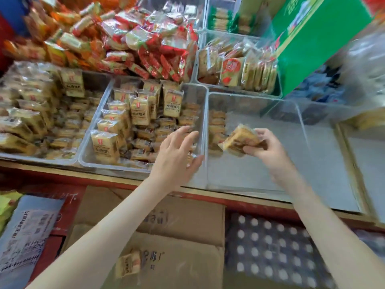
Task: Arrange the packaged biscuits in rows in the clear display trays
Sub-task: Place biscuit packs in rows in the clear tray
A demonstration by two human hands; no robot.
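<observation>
Shop shelving with a red-and-wood front edge [62, 176] carried a run of clear display trays side by side. The right hand [264, 147] had its fingers and thumb curled round a small bundle of biscuit packets [239, 140], holding it tilted above the floor of a nearly bare tray [250, 170]. Just left of that bundle, a short column of packets [216, 126] showed against the tray wall; blur hid whether they lay inside that tray. Beyond that wall the left hand [177, 151] hovered with its fingers straight and spread, holding nothing, over the near end of a fuller tray [100, 165]; whether it touched anything was unclear. Past its fingertips stood upright rows of yellow biscuit packets [140, 110], with flat ones beneath. Further left, another tray [37, 159] was packed with the same yellow packets. Beyond both hands rose a heap of red-wrapped snacks [145, 49], and ahead of the right hand sat a far tray [239, 67] of upright packets beside a green carton [316, 44]. Under the forearms lay cardboard boxes [183, 222], one loose packet [128, 264] resting on top.
</observation>
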